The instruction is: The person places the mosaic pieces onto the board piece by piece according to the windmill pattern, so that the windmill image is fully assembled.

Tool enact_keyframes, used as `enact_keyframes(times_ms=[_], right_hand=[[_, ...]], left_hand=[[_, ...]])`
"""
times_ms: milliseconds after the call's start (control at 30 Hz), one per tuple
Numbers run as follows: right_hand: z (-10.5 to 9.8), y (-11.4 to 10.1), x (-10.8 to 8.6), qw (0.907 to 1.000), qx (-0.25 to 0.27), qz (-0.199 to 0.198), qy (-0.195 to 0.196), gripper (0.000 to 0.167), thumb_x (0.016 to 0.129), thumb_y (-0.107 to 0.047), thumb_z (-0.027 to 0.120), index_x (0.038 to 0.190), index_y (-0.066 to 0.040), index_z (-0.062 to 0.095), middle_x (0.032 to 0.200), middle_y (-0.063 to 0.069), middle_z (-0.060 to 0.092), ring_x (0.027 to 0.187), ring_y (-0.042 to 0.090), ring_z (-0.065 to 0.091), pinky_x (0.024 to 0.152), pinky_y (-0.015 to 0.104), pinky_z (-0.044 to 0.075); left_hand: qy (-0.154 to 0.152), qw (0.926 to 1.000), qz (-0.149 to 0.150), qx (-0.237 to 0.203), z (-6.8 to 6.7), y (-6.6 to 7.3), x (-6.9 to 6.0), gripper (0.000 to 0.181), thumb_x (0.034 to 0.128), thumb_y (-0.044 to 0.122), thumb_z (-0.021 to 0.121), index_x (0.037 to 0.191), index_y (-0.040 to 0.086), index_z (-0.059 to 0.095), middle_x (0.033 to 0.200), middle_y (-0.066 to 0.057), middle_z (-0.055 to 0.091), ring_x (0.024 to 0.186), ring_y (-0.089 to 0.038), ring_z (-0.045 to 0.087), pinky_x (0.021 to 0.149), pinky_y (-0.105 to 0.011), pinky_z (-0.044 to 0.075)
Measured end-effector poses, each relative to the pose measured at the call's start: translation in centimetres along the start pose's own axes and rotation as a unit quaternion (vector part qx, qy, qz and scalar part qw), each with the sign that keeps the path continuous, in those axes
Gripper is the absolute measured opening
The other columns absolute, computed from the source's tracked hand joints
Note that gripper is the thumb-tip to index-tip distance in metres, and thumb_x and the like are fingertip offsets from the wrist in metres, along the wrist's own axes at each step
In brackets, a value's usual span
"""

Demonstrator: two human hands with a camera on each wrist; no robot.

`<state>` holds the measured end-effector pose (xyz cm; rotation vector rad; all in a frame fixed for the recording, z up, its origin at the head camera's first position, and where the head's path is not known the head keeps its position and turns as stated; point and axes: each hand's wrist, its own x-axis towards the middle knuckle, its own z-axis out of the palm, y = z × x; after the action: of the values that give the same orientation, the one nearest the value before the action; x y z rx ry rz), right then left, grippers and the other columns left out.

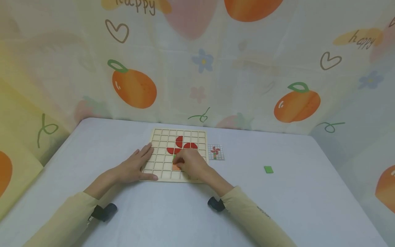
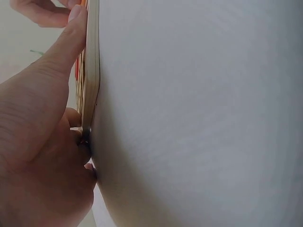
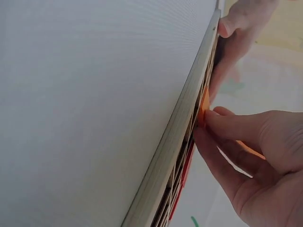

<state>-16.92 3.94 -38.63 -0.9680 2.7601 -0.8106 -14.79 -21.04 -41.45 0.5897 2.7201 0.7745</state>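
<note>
A pale wooden grid board (image 1: 158, 149) lies on the white table, holding several red rounded pieces (image 1: 179, 141) in its middle cells. Against the board's left side rests my left hand (image 1: 134, 166), fingers extended, with its thumb on the near left corner. Over the lower middle of the grid, my right hand (image 1: 193, 163) pinches an orange square tile (image 1: 175, 167) between thumb and fingers; the right wrist view shows this orange tile (image 3: 204, 104) tilted at the board's surface. A sliver of a green piece (image 1: 174, 157) shows beside the right fingertips, the rest hidden.
A small pattern card (image 1: 219, 152) with a red, green and orange pinwheel picture lies at the board's right edge. Farther right on the table (image 1: 293, 199) is a loose green square tile (image 1: 268, 169). A fruit-printed cloth (image 1: 240, 85) hangs behind the table.
</note>
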Motion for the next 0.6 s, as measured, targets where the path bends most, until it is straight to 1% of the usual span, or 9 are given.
enact_keyframes(times_ms=[367,467,600], right_hand=[[-0.1,-0.1,0.1,0.9997,-0.005,0.019,-0.012,0.012,0.089,-0.008,0.072,0.099,-0.012,0.078,0.091,-0.004,0.071,0.085,0.009,0.058,0.08,0.019,0.051],[-0.3,0.0,0.0,0.9996,0.002,0.022,-0.017,0.013,0.089,-0.009,0.072,0.101,-0.013,0.077,0.093,-0.006,0.07,0.085,0.008,0.057,0.079,0.019,0.051],[-1.1,0.4,-0.3,0.9994,0.023,0.022,-0.017,0.016,0.088,-0.007,0.072,0.103,-0.011,0.077,0.093,-0.005,0.07,0.083,0.009,0.057,0.075,0.019,0.05]], left_hand=[[-0.001,1.0,-0.003,-0.005,-0.3,0.4,-0.1,0.117,0.0772,0.057,0.075,0.153,-0.007,0.014,0.162,-0.022,0.003,0.148,-0.041,0.005,0.119,-0.057,0.003],[0.001,1.0,0.001,-0.007,-0.2,0.4,-0.1,0.116,0.0775,0.057,0.075,0.153,-0.008,0.014,0.162,-0.024,0.003,0.148,-0.042,0.005,0.119,-0.058,0.004],[0.002,1.0,0.001,-0.005,-0.1,0.4,-0.1,0.116,0.0775,0.057,0.075,0.153,-0.007,0.014,0.162,-0.023,0.003,0.148,-0.041,0.004,0.119,-0.057,0.003]])
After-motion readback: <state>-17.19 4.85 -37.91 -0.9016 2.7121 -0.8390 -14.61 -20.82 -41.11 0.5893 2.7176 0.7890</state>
